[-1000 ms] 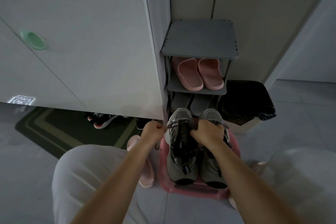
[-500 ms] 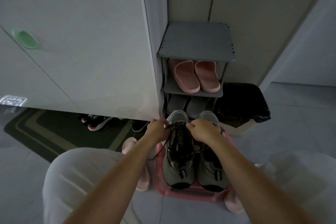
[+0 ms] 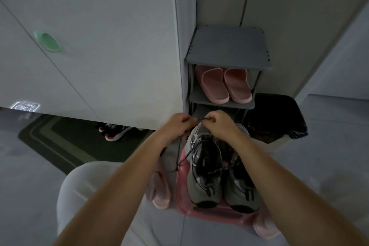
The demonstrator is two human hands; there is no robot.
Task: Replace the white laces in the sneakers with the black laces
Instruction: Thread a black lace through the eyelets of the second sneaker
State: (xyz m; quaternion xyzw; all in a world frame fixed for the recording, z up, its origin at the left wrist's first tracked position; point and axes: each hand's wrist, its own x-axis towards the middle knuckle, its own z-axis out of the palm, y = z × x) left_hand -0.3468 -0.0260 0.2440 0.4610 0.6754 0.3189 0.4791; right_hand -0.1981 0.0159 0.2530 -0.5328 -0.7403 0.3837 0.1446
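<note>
Pinched the black lace (image 3: 201, 119) taut in the curled fingers of left hand (image 3: 179, 124) and right hand (image 3: 218, 124), above the toes of the 2 sneakers (image 3: 205, 175) standing toward the far edge of the pink stool (image 3: 219, 216). Judged light, soft, limp and apt to twist; best gripped close to its end.

Sneakers (image 3: 201, 187) seen grey w/ black; lace (image 3: 178, 152) black, speckled; stool (image 3: 219, 212), slides (image 3: 225, 86) pink; rack (image 3: 227, 46) grey; mat (image 3: 60, 142) dk green, striped.
</note>
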